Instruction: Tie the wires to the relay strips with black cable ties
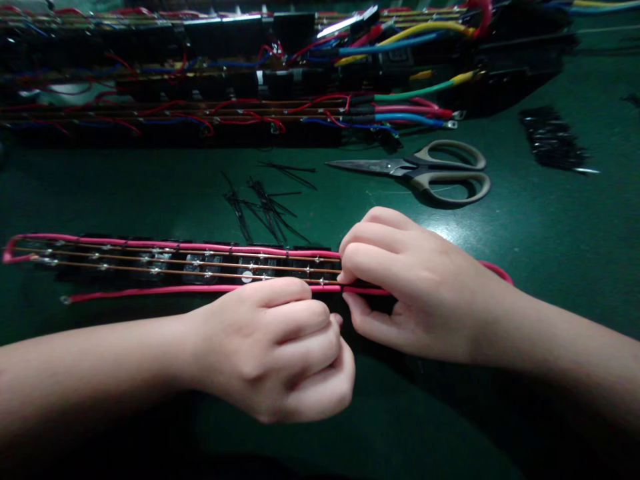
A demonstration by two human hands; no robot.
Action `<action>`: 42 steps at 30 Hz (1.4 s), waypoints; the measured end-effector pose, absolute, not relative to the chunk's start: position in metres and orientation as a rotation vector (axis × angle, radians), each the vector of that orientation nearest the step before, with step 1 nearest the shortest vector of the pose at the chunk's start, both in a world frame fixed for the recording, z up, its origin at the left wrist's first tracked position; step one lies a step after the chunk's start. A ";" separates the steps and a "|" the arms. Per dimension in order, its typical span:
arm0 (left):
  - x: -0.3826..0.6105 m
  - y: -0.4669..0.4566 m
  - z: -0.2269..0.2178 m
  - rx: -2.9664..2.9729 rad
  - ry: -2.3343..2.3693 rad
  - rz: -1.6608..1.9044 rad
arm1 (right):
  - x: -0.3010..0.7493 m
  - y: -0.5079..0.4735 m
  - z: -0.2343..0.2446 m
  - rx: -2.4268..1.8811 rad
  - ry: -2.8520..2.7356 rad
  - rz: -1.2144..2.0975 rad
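A long, narrow assembly of black blocks (203, 268) with thin copper-coloured rods along its top lies across the table. A red wire (150, 291) runs along its near edge, bends round at the right and returns along the far edge. Small black ties circle it in places. My right hand (415, 287) pinches the near run of this wire beside a dark tie, thumb below and fingers above. My left hand (280, 353) is closed just in front of the wire, its fingers curled in. What its fingertips hold, if anything, is hidden.
Loose black cable ties (270, 203) lie behind the assembly, near grey-handled scissors (450, 175). A bundle of black ties (553, 139) rests at the right. Larger wired assemblies (200, 113) with coloured cables fill the back of the green table (575, 233).
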State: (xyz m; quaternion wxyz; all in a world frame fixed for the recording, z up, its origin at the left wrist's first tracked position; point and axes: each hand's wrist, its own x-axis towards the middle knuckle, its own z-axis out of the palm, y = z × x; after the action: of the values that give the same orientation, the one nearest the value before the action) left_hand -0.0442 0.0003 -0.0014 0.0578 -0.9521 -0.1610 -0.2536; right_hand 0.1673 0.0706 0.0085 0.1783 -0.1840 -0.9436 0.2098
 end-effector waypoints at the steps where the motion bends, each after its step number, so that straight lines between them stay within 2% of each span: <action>1: -0.044 0.000 -0.002 -2.884 -0.496 -0.770 | 0.168 0.071 0.008 -0.522 -2.671 0.593; 13: -0.046 -0.002 -0.004 -2.869 -0.531 -0.821 | 0.169 0.070 0.008 -0.511 -2.663 0.587; 25: -0.046 -0.003 0.004 -2.845 -0.397 -0.660 | 0.167 0.071 0.007 -0.513 -2.647 0.580; 42: -0.047 -0.001 0.001 -2.935 -0.474 -0.626 | 0.168 0.071 0.005 -0.508 -2.633 0.593</action>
State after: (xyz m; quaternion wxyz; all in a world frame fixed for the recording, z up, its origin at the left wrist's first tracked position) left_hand -0.0468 -0.0011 0.0006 0.0516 -0.9647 -0.1559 -0.2056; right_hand 0.1676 0.0709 0.0055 0.1963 -0.1813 -0.9401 0.2116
